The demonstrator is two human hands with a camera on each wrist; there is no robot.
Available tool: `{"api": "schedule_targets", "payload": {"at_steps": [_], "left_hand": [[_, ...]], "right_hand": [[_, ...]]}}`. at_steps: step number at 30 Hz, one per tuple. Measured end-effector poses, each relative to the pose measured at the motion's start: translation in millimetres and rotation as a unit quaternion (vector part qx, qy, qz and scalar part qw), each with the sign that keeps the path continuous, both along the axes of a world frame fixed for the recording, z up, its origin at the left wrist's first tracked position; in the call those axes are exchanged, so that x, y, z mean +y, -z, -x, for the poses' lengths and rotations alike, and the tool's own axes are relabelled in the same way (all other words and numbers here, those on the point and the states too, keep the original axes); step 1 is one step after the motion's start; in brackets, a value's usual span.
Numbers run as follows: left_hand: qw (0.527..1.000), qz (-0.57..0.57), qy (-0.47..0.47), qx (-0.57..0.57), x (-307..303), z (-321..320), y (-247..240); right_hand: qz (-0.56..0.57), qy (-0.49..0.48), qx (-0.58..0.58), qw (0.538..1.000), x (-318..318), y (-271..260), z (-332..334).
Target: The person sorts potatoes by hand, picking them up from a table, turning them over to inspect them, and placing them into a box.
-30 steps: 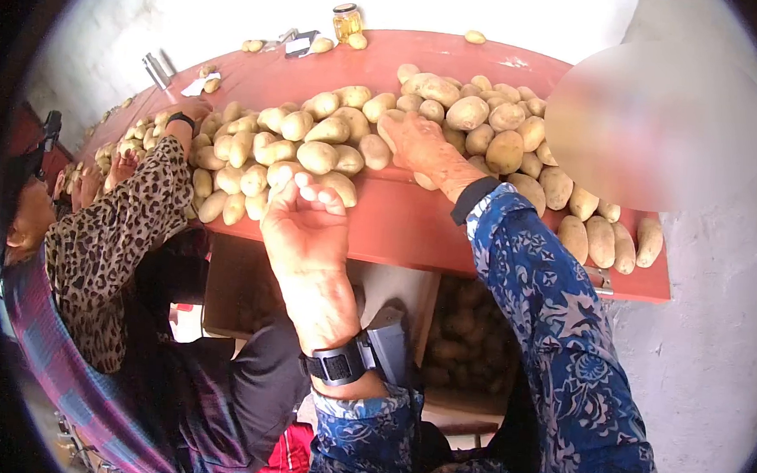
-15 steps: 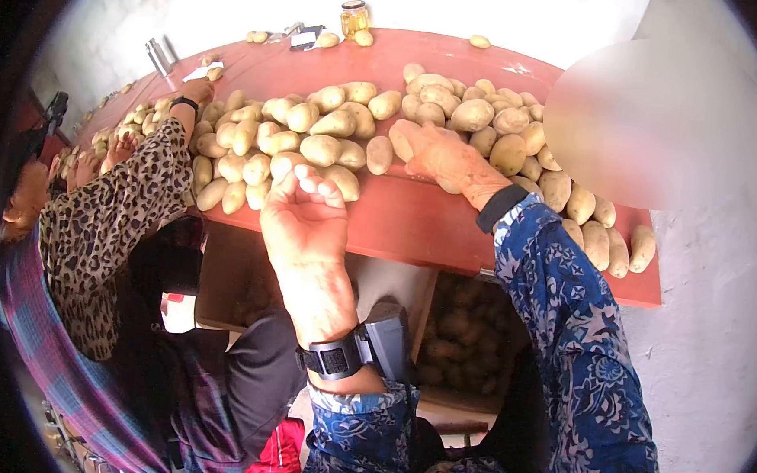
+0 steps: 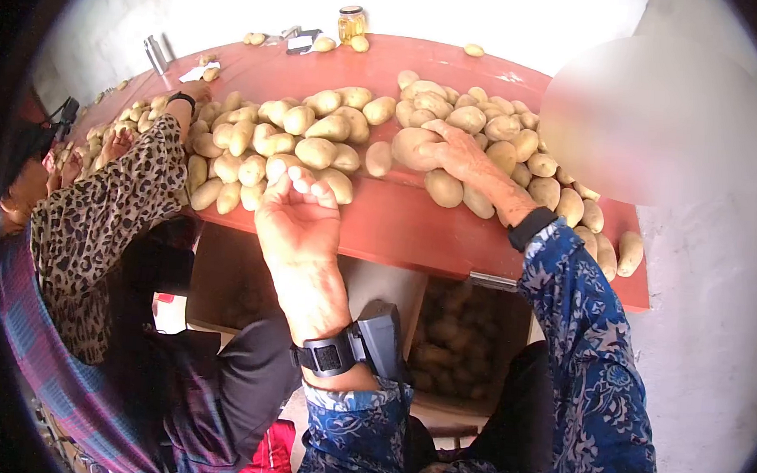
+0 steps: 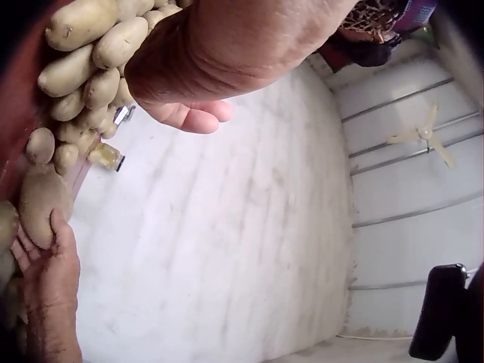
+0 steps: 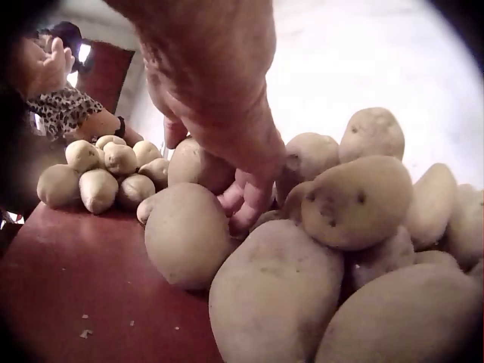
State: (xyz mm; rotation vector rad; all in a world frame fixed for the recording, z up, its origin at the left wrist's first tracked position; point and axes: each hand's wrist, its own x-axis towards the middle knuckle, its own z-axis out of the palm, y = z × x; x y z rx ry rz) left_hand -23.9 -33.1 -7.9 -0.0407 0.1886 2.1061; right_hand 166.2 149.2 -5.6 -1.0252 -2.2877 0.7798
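Note:
My right hand (image 3: 478,166) grips a large potato (image 3: 413,148) at the left edge of the right-hand pile. In the right wrist view its fingers (image 5: 243,198) curl round a potato (image 5: 195,165), behind a nearer potato (image 5: 187,236). The left wrist view also shows the right hand (image 4: 54,295) with its thumb against the large potato (image 4: 44,200). Palm up, my left hand (image 3: 299,232) hangs by the table's front edge, fingertips loosely curled before the left-hand potatoes (image 3: 316,153), with nothing seen in it. A single potato (image 3: 378,158) lies between the piles.
A red table (image 3: 396,229) bears both piles. A glass jar (image 3: 351,25), a metal cylinder (image 3: 155,55) and a few potatoes stand or lie near its back. Another person's leopard-print sleeve (image 3: 111,220) is at left. Below the table is a box of potatoes (image 3: 454,345).
My right hand has moved right and slightly down, away from the left-hand pile; the large potato now shows at its fingers. My left hand has hardly moved.

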Motion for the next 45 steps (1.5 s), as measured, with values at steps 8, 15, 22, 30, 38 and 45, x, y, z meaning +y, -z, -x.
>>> {"api": "schedule_targets", "payload": {"at_steps": [8, 15, 22, 30, 38, 45], "left_hand": [[1.000, 0.010, 0.010, -0.021, 3, -3, -16], [1.000, -0.015, 0.019, -0.009, 1, 4, -8], [0.999, -0.022, 0.032, -0.005, 2, 1, -10], [0.999, -0.025, 0.026, 0.020, -5, 6, -16], [0.996, -0.047, 0.053, 0.047, -4, 6, -15], [0.999, -0.026, 0.021, 0.043, -3, 1, -17]], "right_hand": [[0.078, -0.032, 0.041, 0.996, -51, -31, -38], [0.197, -0.103, 0.060, 0.973, -111, -28, -86], [0.209, -0.115, 0.068, 0.969, -148, -9, -102], [0.154, -0.134, -0.284, 0.937, -165, -6, -143], [0.117, -0.175, -0.330, 0.920, -173, 0, -134], [0.113, -0.184, -0.394, 0.893, -176, 1, -134]]}}
